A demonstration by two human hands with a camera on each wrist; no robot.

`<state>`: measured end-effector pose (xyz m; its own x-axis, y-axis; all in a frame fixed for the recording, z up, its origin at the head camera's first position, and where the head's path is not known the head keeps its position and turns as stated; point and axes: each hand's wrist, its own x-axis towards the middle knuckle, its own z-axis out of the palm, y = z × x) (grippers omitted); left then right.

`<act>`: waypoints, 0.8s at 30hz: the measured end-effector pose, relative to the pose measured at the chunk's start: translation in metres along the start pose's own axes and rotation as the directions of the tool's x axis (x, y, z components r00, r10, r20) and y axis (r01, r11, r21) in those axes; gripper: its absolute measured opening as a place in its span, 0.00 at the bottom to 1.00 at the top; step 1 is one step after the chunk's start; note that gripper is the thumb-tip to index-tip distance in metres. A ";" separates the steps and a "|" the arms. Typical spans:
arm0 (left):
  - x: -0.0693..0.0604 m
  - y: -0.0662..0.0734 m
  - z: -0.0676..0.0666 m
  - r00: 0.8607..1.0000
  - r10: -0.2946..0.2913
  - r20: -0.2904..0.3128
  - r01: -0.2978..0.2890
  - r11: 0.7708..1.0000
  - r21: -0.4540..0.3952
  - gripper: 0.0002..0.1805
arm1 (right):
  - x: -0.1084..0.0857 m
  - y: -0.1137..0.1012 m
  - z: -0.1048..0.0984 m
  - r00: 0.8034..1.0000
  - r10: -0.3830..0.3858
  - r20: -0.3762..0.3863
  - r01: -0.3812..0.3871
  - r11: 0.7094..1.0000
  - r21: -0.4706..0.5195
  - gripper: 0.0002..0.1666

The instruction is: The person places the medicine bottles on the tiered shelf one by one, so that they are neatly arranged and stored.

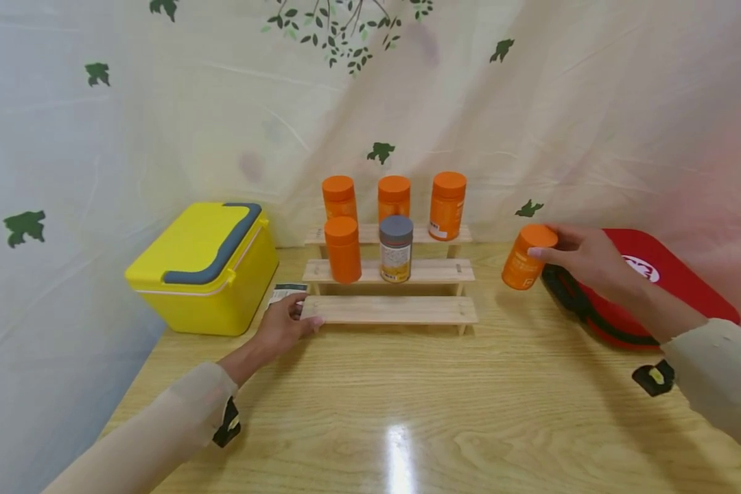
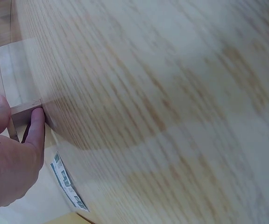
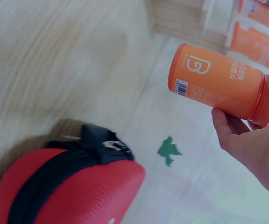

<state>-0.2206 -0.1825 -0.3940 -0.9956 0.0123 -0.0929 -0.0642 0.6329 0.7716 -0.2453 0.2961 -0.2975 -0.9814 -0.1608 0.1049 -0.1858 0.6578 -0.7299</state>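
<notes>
My right hand [image 1: 583, 255] grips an orange pill bottle [image 1: 525, 264] near its lid, lifted and tilted right of the rack; the right wrist view shows the label of that bottle [image 3: 214, 81]. At the left end of the lowest tier of the wooden step rack [image 1: 389, 310], my left hand [image 1: 282, 322] holds the board's edge, thumb on the front. In the left wrist view its fingers [image 2: 37, 128] touch a rack leg. On the middle tier stand an orange bottle [image 1: 343, 252] and a grey-lidded bottle [image 1: 396, 254]. Three orange bottles [image 1: 448, 206] stand on the top tier.
A yellow cooler box [image 1: 204, 274] with a grey-blue handle stands left of the rack. To the right lies a red zipped case [image 1: 673, 267] with a black strap, beneath my right forearm. A small printed card [image 1: 289, 291] lies behind my left hand.
</notes>
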 end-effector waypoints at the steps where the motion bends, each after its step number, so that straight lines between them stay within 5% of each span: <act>1: 0.000 0.000 0.000 1.000 -0.001 0.000 0.001 1.000 -0.001 0.36 | -0.001 -0.003 0.000 1.000 -0.003 0.004 0.003 1.000 0.005 0.39; 12: -0.001 -0.001 -0.001 1.000 0.015 0.003 -0.015 1.000 -0.006 0.35 | 0.002 -0.041 0.004 0.997 -0.069 0.033 0.068 0.997 0.047 0.35; 24: 0.000 -0.003 0.000 0.999 0.046 -0.006 -0.046 0.999 0.002 0.35 | 0.017 -0.063 0.029 0.986 -0.162 0.045 0.154 0.978 0.137 0.32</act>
<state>-0.2207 -0.1845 -0.3958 -0.9979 0.0365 -0.0536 -0.0184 0.6335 0.7736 -0.2486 0.2302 -0.2696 -0.9353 -0.2980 0.1907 -0.3263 0.5178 -0.7908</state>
